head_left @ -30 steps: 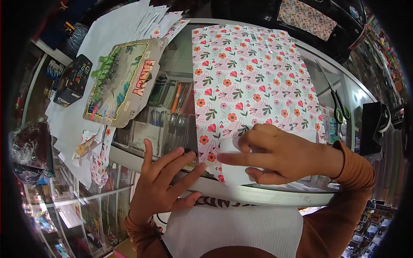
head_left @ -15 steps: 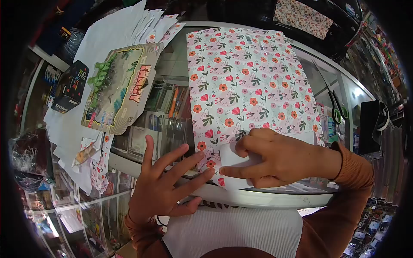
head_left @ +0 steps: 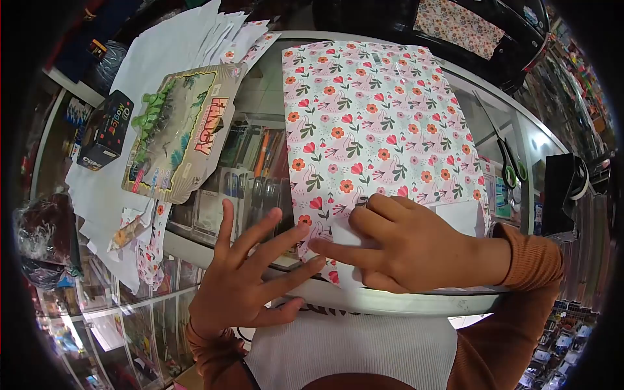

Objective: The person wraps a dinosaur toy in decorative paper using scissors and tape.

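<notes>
White wrapping paper printed with red and orange flowers (head_left: 370, 130) lies on the glass counter, its near end folded over to show the plain white back (head_left: 348, 276). My right hand (head_left: 406, 250) presses on this white flap. Its index finger points left past the flap's edge, while its other fingers are bent and seem to grip nothing. At the lower left corner of the paper, my left hand (head_left: 253, 273) is open with fingers spread. Two of its fingertips are at the paper's edge. What lies under the right palm is hidden.
Black-and-green scissors (head_left: 510, 166) lie right of the paper, near a black box (head_left: 560, 188) with a tape roll (head_left: 580, 179). On the left, a carded toy dinosaur pack (head_left: 179, 133) rests on white sheets (head_left: 162, 49), beside a black cube box (head_left: 104, 130).
My right index finger has stretched farther left across the flap, and its other fingers have curled in more. The left hand has hardly moved.
</notes>
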The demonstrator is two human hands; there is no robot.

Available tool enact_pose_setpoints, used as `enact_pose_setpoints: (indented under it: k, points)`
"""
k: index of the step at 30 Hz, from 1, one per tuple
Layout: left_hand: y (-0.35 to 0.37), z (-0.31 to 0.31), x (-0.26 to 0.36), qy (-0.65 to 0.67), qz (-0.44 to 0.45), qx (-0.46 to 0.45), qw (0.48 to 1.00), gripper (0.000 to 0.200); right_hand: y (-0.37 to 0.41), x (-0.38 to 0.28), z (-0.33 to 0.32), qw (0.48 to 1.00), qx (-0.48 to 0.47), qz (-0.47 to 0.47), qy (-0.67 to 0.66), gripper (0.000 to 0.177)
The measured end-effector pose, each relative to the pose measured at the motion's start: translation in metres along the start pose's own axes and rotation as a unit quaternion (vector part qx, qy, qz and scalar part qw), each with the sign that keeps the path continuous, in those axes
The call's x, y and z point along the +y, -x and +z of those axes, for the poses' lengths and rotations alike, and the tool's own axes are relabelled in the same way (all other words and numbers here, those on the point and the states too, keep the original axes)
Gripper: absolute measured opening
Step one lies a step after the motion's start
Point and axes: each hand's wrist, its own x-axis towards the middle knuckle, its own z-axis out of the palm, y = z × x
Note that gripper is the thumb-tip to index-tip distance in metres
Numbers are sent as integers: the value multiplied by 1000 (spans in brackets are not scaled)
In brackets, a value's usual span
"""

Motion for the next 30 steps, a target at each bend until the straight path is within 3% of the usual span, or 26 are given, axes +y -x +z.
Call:
enact_pose_setpoints:
  k: [5, 8, 14, 20, 21, 30]
  points:
    - [6, 4, -5, -32, 53, -8, 998, 42, -1, -1, 7, 998, 52, 27, -7, 41]
    - [5, 2, -2, 0, 40, -5, 999, 51, 0, 0, 3, 997, 50, 42, -30, 38]
    - [1, 5, 1, 46, 12, 12, 999, 46, 1, 6, 3, 996, 51, 53, -53, 42]
    - [1, 6, 0, 30, 19, 12, 999, 47, 8, -7, 9, 993, 57, -98, 23, 51]
    - [1, 6, 1, 36, 17, 11, 999, 48, 9, -12, 12, 995, 47, -89, 21, 60]
    - [-7, 0, -4, 76, 13, 28, 997, 50, 12, -10, 4, 994, -11, -101, -31, 50]
